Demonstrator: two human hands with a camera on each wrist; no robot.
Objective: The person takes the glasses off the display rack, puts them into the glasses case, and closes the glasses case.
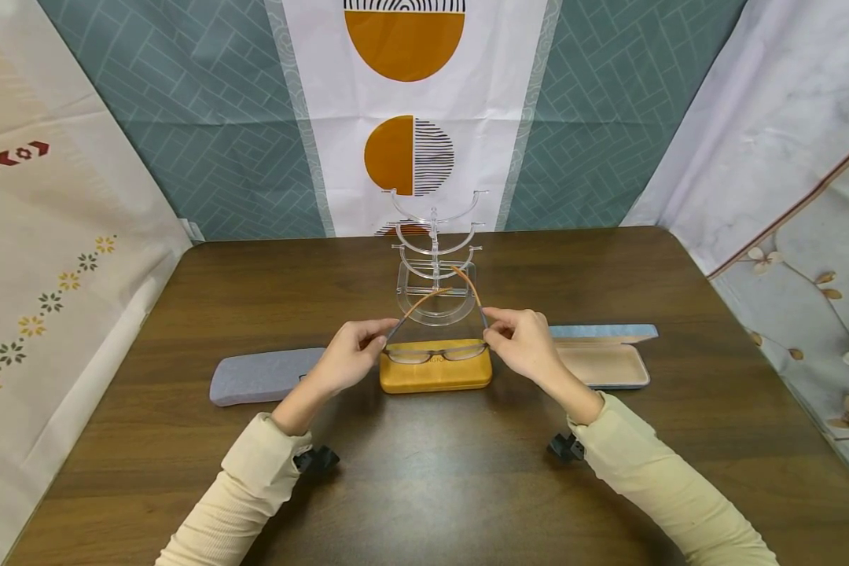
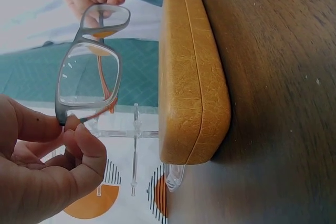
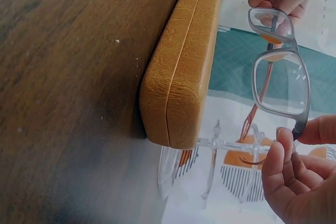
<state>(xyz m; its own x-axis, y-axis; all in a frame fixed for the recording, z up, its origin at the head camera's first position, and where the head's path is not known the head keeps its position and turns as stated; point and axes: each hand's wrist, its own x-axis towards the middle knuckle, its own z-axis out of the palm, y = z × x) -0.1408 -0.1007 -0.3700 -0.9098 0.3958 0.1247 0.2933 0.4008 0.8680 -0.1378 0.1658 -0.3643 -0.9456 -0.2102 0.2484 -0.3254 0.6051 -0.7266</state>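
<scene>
Both hands hold one pair of glasses (image 1: 435, 356) in the air above a closed mustard-yellow glasses case (image 1: 435, 380). The left hand (image 1: 354, 355) pinches the frame's left hinge corner between thumb and fingers. At the opposite hinge corner, the right hand (image 1: 523, 344) pinches in the same way. The temples are unfolded, their orange-brown tips pointing away toward a clear display stand (image 1: 435, 251). In the left wrist view the glasses (image 2: 89, 72) show a grey front, apart from the case (image 2: 189, 77). The right wrist view shows the same gap above the case (image 3: 181, 66).
A closed grey-blue glasses case (image 1: 262, 377) lies left of the yellow one, partly behind the left hand. To the right lies an opened light-blue case (image 1: 604, 363) with a beige lining. The clear stand has several curved arms. Patterned cloth (image 1: 233, 118) hangs behind the wooden table (image 1: 439, 487).
</scene>
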